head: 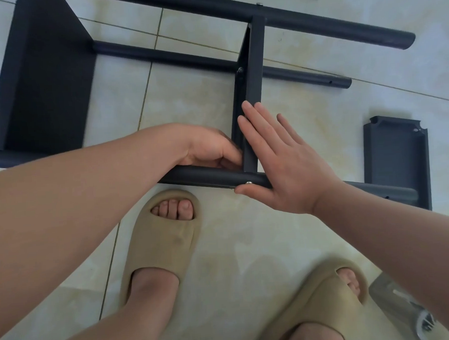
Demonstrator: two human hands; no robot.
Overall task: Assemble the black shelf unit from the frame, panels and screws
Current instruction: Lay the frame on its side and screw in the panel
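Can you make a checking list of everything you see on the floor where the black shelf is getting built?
Surface: pale tiled floor, grout lines visible.
Job's things: black frame lying on its side, round tubes; one panel between the tubes, edge-on; another panel fitted at far left; a spare panel lying flat at right; a silver screw in the nearest tube.
Clutter: clear plastic bag at bottom right, contents unclear.
Hands: left hand curled around the joint of the middle panel and nearest tube; right hand flat and open, pressing the panel's side.
Cables: nothing seen.
Surroundings: two feet in tan slides.
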